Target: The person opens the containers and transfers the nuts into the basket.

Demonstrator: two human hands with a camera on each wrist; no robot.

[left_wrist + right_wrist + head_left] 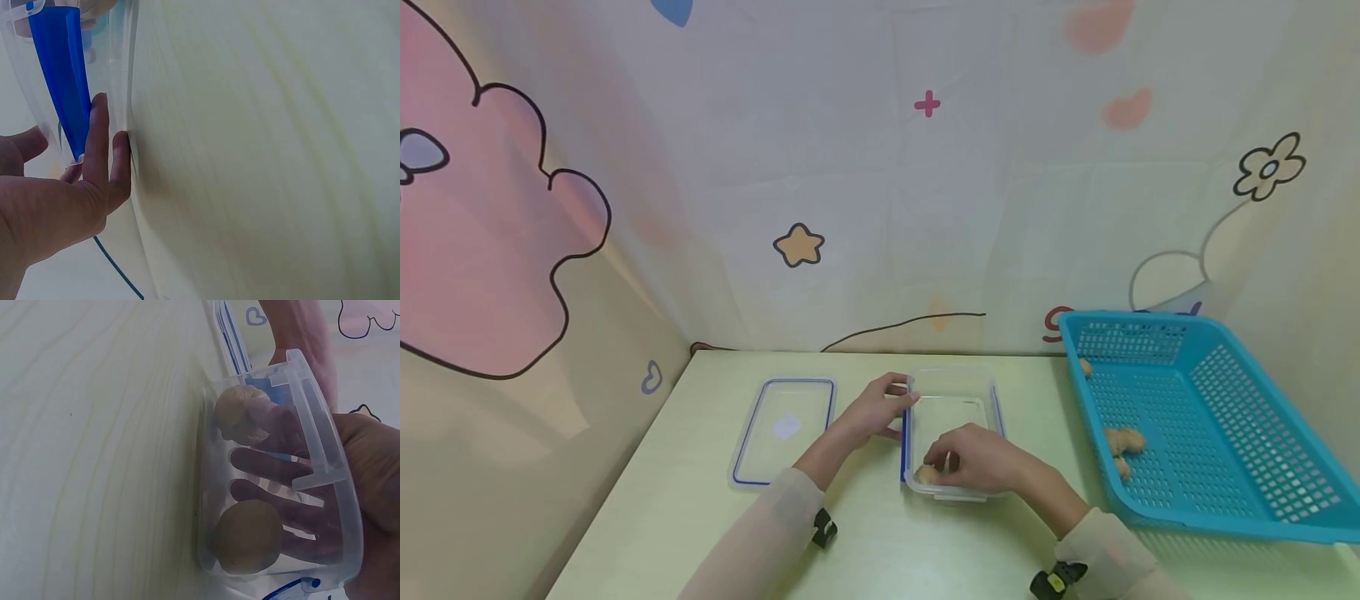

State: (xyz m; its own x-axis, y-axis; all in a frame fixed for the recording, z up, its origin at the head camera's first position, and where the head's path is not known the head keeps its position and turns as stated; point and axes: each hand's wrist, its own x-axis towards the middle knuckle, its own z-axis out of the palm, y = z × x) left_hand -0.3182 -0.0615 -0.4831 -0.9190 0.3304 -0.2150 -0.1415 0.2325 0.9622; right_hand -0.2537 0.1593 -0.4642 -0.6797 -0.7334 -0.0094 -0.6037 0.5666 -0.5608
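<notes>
A clear plastic food container [951, 408] with blue side clips stands on the table. My left hand [880, 406] holds it at the back of its left side, thumb at the rim; in the left wrist view, fingers lie along the blue clip [59, 75]. My right hand [977, 458] reaches down inside, fingertips gripping a piece of ginger [927, 474] at the front left corner. Through the container's wall, the right wrist view shows that ginger [237, 415] by my fingertips, and a second rounded ginger piece [249, 537] at the other front corner, hidden by my hand in the head view.
The container's lid [786, 427], with a blue seal, lies flat left of my left hand. A blue plastic basket [1225, 508] stands on the right, with ginger pieces [1123, 442] along its left side. A patterned curtain [880, 167] hangs behind the table.
</notes>
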